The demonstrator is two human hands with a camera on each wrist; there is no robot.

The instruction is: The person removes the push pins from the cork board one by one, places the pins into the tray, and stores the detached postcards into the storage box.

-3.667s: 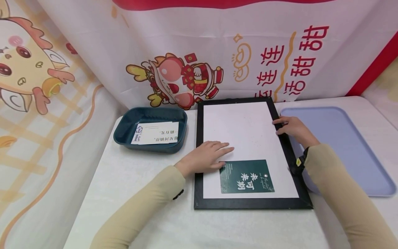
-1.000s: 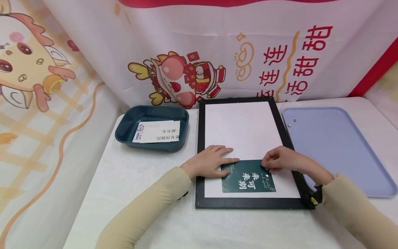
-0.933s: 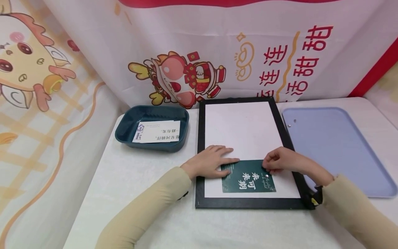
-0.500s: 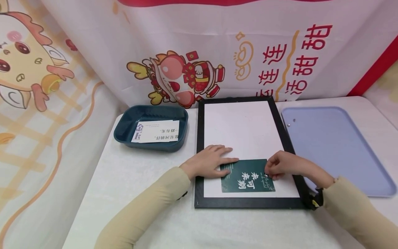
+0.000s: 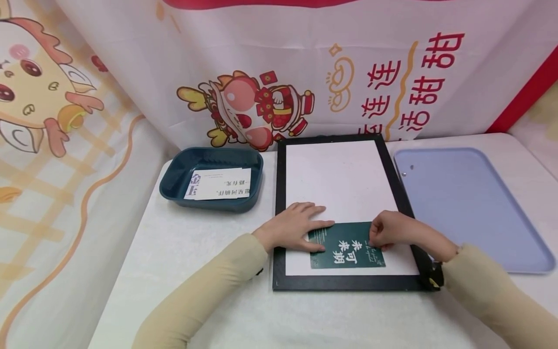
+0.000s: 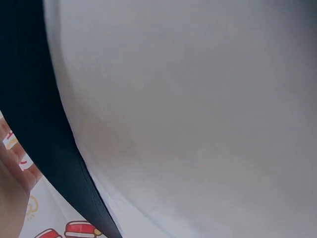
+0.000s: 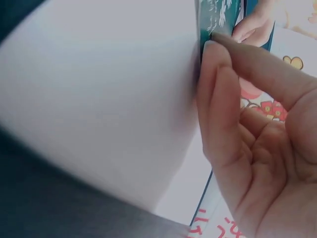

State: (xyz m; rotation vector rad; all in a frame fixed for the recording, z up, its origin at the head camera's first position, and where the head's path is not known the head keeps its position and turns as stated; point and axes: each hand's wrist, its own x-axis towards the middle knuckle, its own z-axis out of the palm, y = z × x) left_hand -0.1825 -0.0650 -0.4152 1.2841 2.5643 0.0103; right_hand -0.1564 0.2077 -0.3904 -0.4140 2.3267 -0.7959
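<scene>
My left hand lies flat with spread fingers on the white board, its thumb and index finger over the left edge of a dark green printed card. At the card's upper right, my right hand has its fingers curled, thumb and index fingertips together on the card. They cover the place of a small shiny tack, which is hidden now. In the right wrist view, the thumb and index finger of that right hand meet at the edge of the green card.
Left of the board's black frame stands a dark teal basin with white printed cards in it. A pale blue tray lies to the right, with a small silver tack near its left edge.
My right hand has left the board's right edge for the green card's upper right, then slid slightly toward the shiny tack there, now covered. My left hand reaches further over the card.
</scene>
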